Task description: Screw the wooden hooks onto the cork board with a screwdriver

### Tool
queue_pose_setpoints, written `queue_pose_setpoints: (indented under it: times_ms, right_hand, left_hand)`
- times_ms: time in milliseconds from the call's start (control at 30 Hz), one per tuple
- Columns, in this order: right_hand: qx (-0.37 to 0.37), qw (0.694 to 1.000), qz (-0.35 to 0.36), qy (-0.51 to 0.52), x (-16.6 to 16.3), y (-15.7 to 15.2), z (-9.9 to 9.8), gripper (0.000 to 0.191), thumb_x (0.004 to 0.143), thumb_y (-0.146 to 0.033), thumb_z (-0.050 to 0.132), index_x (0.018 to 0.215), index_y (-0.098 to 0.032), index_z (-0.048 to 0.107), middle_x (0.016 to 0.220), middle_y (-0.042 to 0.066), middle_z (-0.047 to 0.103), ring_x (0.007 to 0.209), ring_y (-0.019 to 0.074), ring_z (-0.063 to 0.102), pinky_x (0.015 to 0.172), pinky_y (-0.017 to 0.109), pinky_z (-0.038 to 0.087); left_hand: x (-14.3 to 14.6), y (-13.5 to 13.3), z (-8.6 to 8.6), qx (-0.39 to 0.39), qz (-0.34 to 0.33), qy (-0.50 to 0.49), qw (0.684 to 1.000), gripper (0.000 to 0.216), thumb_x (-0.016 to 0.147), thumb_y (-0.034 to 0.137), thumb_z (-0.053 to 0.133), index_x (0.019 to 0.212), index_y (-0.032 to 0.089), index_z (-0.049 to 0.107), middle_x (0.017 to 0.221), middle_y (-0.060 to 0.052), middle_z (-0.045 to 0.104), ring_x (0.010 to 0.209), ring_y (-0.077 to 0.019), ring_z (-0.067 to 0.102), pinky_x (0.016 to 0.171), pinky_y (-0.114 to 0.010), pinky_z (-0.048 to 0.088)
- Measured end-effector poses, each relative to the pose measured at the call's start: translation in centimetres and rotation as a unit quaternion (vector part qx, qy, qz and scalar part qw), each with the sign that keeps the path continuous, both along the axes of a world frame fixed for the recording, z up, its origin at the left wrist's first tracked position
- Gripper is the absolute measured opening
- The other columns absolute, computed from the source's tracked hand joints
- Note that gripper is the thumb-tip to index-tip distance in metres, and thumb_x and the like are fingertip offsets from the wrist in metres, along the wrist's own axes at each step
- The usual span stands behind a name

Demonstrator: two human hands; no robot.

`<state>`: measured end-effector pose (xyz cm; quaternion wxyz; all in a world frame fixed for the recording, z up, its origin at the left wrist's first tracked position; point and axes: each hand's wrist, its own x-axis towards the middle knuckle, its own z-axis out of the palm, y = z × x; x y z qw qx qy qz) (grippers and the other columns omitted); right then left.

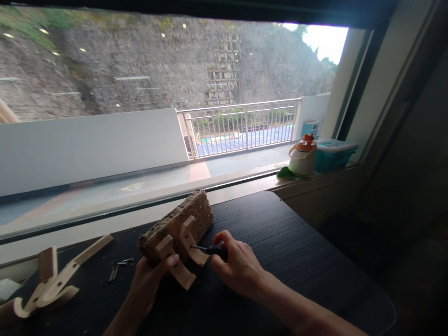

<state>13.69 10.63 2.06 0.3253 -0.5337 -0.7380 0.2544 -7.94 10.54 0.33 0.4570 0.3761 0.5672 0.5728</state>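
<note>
A rough block of pressed wood chips (175, 214) is tilted up on the dark table. Two curved wooden hooks sit against its near face: a left hook (182, 275) and a right hook (187, 233). My left hand (152, 275) grips the block's lower left end, its thumb pressed on the left hook; its other fingers are hidden behind. My right hand (236, 261) is closed around the dark handle of a screwdriver (215, 252). The screwdriver's thin metal tip meets the right hook near a hole; whether a screw is there is too small to tell.
Several loose screws (119, 268) lie on the black table (280, 247), left of the block. More curved wooden hooks (58, 282) are piled farther left. On the windowsill stand a white bottle with an orange lid (304, 156) and a teal lidded box (336, 155).
</note>
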Motion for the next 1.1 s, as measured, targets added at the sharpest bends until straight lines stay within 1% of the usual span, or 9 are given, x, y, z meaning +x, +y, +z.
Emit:
queue_pose_setpoints:
  times_ms: [233, 400, 500, 633, 733, 833, 933, 1033, 1100]
  right_hand:
    - [0.178, 0.976, 0.109, -0.067, 0.6, 0.5, -0.9, 0.017, 0.084, -0.019, 0.049, 0.100, -0.019, 0.054, 0.087, 0.002, 0.067, 0.077, 0.0155, 0.062, 0.067, 0.025, 0.038]
    - [0.220, 0.955, 0.130, -0.153, 0.7, 0.7, -1.3, 0.016, 0.090, -0.018, 0.042, 0.097, -0.017, 0.057, 0.081, 0.005, 0.066, 0.073, 0.0165, 0.062, 0.063, 0.027, 0.037]
    - [0.168, 0.971, 0.107, -0.133, 0.3, 0.3, -1.2, 0.019, 0.091, -0.021, 0.040, 0.097, -0.016, 0.057, 0.079, 0.005, 0.066, 0.070, 0.0161, 0.061, 0.062, 0.027, 0.036]
    - [0.003, 0.998, 0.054, -0.037, -0.2, -0.2, -0.9, 0.025, 0.093, -0.032, 0.037, 0.092, -0.018, 0.058, 0.076, 0.002, 0.066, 0.067, 0.0138, 0.060, 0.058, 0.024, 0.035]
    - [-0.023, 0.998, 0.046, -0.038, -0.2, -0.2, -0.5, 0.029, 0.093, -0.034, 0.034, 0.085, -0.019, 0.057, 0.075, 0.002, 0.066, 0.068, 0.0142, 0.060, 0.059, 0.025, 0.034]
    - [0.029, 0.995, 0.041, -0.085, 0.0, -0.4, -0.3, 0.019, 0.087, -0.033, 0.044, 0.096, -0.021, 0.056, 0.072, 0.001, 0.066, 0.068, 0.0166, 0.061, 0.061, 0.027, 0.033]
    - [0.095, 0.987, 0.058, -0.115, 0.3, -0.4, -0.3, 0.026, 0.079, -0.022, 0.054, 0.105, -0.022, 0.053, 0.078, -0.001, 0.067, 0.070, 0.0164, 0.062, 0.062, 0.026, 0.033]
    - [0.164, 0.972, 0.074, -0.149, 0.3, -0.1, -0.6, 0.019, 0.081, -0.017, 0.052, 0.099, -0.022, 0.055, 0.087, 0.001, 0.065, 0.074, 0.0148, 0.061, 0.062, 0.025, 0.034]
    - [0.208, 0.961, 0.074, -0.169, 0.2, 0.1, -0.9, 0.012, 0.085, -0.017, 0.049, 0.094, -0.021, 0.057, 0.083, 0.001, 0.063, 0.072, 0.0145, 0.060, 0.061, 0.025, 0.034]
  left_hand:
    - [-0.2, -0.2, 0.3, -0.008, 0.002, -0.034, 0.999, 0.043, 0.051, 0.034, 0.082, 0.086, 0.015, 0.067, 0.075, 0.001, 0.070, 0.075, -0.0192, 0.065, 0.067, -0.025, 0.051]
    - [-0.1, -0.3, 0.7, -0.023, 0.018, -0.041, 0.999, 0.046, 0.048, 0.030, 0.082, 0.090, 0.017, 0.067, 0.075, 0.001, 0.070, 0.077, -0.0202, 0.065, 0.066, -0.025, 0.052]
    - [0.0, -0.2, 0.8, -0.018, 0.006, -0.024, 1.000, 0.043, 0.047, 0.027, 0.082, 0.087, 0.015, 0.068, 0.074, 0.001, 0.070, 0.078, -0.0214, 0.065, 0.066, -0.026, 0.051]
    - [-0.1, -0.2, 0.7, -0.007, 0.006, 0.001, 1.000, 0.045, 0.044, 0.023, 0.083, 0.085, 0.014, 0.068, 0.077, 0.000, 0.071, 0.078, -0.0206, 0.064, 0.067, -0.025, 0.050]
    - [-0.1, -0.2, 0.4, -0.003, -0.005, -0.010, 1.000, 0.042, 0.049, 0.027, 0.082, 0.086, 0.015, 0.067, 0.079, 0.000, 0.070, 0.080, -0.0202, 0.063, 0.069, -0.026, 0.050]
    - [-0.1, -0.2, 0.2, 0.002, -0.006, -0.027, 1.000, 0.038, 0.052, 0.030, 0.081, 0.084, 0.015, 0.067, 0.076, 0.001, 0.069, 0.077, -0.0193, 0.063, 0.068, -0.027, 0.050]
    - [-0.1, -0.2, 0.1, 0.006, -0.006, -0.026, 1.000, 0.038, 0.050, 0.028, 0.081, 0.083, 0.015, 0.067, 0.076, 0.001, 0.069, 0.077, -0.0199, 0.063, 0.067, -0.027, 0.050]
    - [-0.1, -0.1, 0.1, 0.004, -0.007, -0.021, 1.000, 0.037, 0.048, 0.026, 0.082, 0.080, 0.014, 0.066, 0.077, 0.000, 0.069, 0.077, -0.0205, 0.063, 0.067, -0.027, 0.050]
    - [-0.1, -0.1, 0.1, 0.003, -0.003, -0.022, 1.000, 0.035, 0.048, 0.025, 0.081, 0.077, 0.014, 0.066, 0.075, 0.001, 0.068, 0.076, -0.0202, 0.063, 0.066, -0.028, 0.049]
